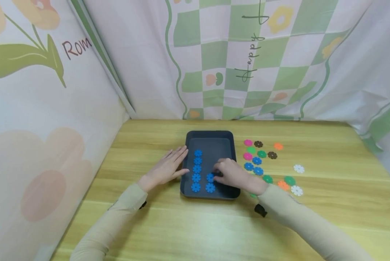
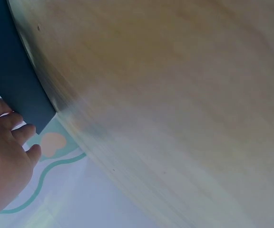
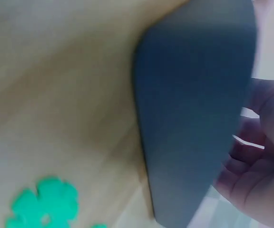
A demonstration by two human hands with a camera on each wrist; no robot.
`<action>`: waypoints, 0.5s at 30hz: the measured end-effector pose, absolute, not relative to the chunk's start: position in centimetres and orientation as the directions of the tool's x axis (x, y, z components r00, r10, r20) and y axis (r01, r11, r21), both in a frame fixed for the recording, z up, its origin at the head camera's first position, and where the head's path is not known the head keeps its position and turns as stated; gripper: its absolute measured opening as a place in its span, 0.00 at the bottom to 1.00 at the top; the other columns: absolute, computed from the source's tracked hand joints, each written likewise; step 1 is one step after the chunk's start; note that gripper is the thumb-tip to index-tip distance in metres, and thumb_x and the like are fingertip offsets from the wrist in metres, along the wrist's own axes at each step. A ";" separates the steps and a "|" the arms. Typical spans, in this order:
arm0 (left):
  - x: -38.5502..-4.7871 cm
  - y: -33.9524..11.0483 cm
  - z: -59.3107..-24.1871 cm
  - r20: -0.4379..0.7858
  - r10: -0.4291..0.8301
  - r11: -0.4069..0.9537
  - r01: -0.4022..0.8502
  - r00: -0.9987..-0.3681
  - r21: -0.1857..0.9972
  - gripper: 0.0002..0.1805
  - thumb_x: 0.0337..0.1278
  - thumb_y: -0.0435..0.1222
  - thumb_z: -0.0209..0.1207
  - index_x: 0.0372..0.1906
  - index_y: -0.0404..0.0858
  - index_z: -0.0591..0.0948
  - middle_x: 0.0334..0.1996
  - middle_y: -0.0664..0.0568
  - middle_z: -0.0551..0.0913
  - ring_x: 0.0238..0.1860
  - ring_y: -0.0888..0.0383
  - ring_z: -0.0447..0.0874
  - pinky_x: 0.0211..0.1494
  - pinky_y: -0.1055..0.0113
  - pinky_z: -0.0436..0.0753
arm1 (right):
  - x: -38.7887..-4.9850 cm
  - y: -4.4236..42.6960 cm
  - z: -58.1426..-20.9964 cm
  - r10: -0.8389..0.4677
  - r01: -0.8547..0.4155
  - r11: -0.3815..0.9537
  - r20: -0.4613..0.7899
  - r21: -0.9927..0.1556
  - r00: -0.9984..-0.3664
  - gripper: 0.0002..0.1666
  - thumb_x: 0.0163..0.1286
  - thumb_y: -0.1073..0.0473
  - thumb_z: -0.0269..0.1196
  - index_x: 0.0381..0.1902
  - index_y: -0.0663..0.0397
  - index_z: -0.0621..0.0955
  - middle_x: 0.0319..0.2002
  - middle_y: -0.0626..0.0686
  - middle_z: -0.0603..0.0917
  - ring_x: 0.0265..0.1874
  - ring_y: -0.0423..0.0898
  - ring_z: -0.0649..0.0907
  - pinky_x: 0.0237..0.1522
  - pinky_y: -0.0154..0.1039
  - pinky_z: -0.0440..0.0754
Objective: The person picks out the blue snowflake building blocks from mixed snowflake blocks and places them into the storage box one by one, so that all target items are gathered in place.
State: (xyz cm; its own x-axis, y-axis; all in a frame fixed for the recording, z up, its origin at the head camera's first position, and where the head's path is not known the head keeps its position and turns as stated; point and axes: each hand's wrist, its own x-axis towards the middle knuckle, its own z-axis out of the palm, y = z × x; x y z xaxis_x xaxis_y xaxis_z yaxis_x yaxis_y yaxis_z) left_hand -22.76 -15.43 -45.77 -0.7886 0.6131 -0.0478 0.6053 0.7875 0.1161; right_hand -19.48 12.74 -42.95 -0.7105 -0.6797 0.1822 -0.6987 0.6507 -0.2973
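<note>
A dark grey tray (image 1: 212, 145) holds blue notched plastic discs, flower-shaped snowflake pieces: a left column of several (image 1: 196, 169) and two on the right. My right hand (image 1: 234, 174) reaches over the tray's right wall, fingers curled, thumb and fingertip at the edge of the upper right-hand blue disc (image 1: 209, 177). Below it lies another blue disc (image 1: 210, 188). Against the left rim rests my left hand (image 1: 167, 168), fingers extended. In the left wrist view, that hand (image 2: 8, 152) is beside the tray wall (image 2: 13, 61). The right wrist view hides the right fingertips behind the tray wall (image 3: 189, 104).
Loose discs lie right of the tray: pink (image 1: 248, 143), brown (image 1: 258, 144), green (image 1: 261, 154), blue (image 1: 257, 160), orange (image 1: 278, 146) and white (image 1: 298, 168). The wooden table (image 1: 195, 228) ends at a printed curtain (image 1: 208, 90) behind and a wall covering (image 1: 51, 145) at left.
</note>
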 end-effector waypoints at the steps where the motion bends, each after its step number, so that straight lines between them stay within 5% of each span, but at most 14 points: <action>1: -22.8 -15.4 -45.8 -0.051 0.611 0.789 0.604 -0.790 0.112 0.44 0.73 0.62 0.40 0.80 0.41 0.46 0.82 0.48 0.43 0.82 0.49 0.44 0.83 0.50 0.50 | -19.5 13.0 -42.7 -0.674 -0.692 0.653 0.181 -0.308 -0.716 0.12 0.60 0.63 0.72 0.39 0.66 0.87 0.33 0.58 0.86 0.30 0.45 0.87 0.32 0.31 0.86; 15: -22.9 -15.5 -46.0 -0.037 0.618 0.784 0.612 -0.785 0.102 0.44 0.72 0.63 0.39 0.80 0.41 0.46 0.82 0.48 0.43 0.82 0.49 0.45 0.83 0.50 0.51 | -20.9 20.6 -40.3 -0.538 -0.620 0.725 0.314 -0.302 -0.782 0.09 0.56 0.69 0.72 0.35 0.67 0.84 0.31 0.61 0.86 0.27 0.50 0.85 0.28 0.40 0.86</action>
State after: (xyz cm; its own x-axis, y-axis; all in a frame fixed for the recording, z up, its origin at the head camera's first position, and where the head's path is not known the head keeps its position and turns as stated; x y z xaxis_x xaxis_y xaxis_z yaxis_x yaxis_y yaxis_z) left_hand -22.85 -15.54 -46.01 -0.7854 0.6179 -0.0372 0.6120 0.7842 0.1024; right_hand -20.89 20.65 -40.30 -0.7823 -0.5382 0.3136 -0.6196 0.7246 -0.3019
